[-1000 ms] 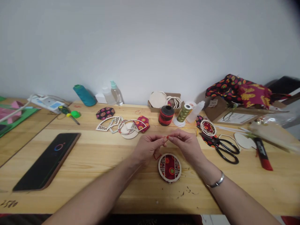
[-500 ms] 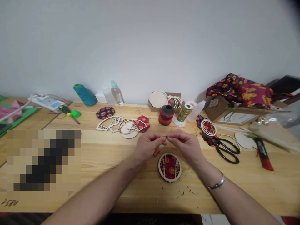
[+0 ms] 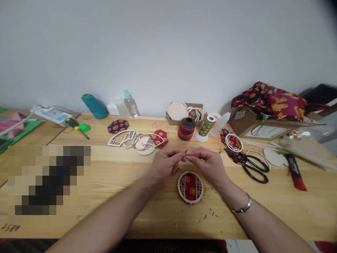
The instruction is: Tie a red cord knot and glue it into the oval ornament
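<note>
The left hand (image 3: 165, 164) and right hand (image 3: 209, 161), pinching a thin red cord (image 3: 186, 151), have drawn closer — its tip now pokes up, so fine fingerwork apparently continues.

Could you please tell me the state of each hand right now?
Left hand: closed, pinching a red cord.
Right hand: closed, pinching the same red cord.

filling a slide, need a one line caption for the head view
Left hand and right hand pinch red cord beyond a round lattice ornament, scissors lying to the right.
</note>
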The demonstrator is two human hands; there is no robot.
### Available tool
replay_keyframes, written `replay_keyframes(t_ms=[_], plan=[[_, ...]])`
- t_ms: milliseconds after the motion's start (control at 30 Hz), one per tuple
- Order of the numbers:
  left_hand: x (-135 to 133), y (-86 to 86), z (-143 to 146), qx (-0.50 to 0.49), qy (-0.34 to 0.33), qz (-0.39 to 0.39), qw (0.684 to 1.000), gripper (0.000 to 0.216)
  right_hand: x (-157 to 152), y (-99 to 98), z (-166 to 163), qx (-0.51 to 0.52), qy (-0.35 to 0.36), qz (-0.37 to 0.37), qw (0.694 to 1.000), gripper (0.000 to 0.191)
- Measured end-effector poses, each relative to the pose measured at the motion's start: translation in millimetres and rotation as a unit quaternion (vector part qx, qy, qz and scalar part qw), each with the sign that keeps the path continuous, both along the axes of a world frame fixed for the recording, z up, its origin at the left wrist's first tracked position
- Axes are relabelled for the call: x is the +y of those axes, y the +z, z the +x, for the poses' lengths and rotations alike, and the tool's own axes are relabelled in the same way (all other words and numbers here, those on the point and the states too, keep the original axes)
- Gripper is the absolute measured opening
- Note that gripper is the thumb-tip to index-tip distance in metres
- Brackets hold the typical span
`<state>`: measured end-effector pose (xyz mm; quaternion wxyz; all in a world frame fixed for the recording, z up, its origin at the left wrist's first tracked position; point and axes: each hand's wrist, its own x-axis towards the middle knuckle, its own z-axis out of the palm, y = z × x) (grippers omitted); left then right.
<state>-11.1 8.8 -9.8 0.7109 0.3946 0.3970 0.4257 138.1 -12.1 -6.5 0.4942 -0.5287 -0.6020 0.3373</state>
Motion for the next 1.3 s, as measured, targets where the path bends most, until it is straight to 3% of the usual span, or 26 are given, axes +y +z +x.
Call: replay_keyframes(t_ms=[333,467,633,867,1067,1300], plan=[[-3.5,-3.2,0.3,-0.008,-0.054,-0.019,0.998,0.020,-3.7,-1.0,0.9,-0.094,-0.013,0.173,0.980,0.003],[-2.8,-2.0,-0.2,-0.018,-0.052,-0.044,0.998,0.021,-5.1,-0.2,2.4,-0.115,-0.002,0.201,0.973,0.018],[-0.1,-2.6,-3.1,-0.069,-0.047,-0.062,0.995,0.018,-4.2,0.1,4.6,-0.085,-0.027,0.186,0.979,0.012],[3.1,-6.9,-4.6,-0.115,-0.044,-0.082,0.989,0.018,2.9,-7.8,4.3,-0.008,-0.054,0.089,0.995,0.008],[3.9,-4.9,-5.8,-0.127,-0.053,-0.105,0.985,0.016,1.0,-5.8,5.9,-0.147,-0.002,0.215,0.966,0.018],[1.8,-1.5,-5.2,-0.130,-0.073,-0.119,0.982,0.018,-0.1,0.5,5.0,-0.198,0.044,0.291,0.935,0.021]])
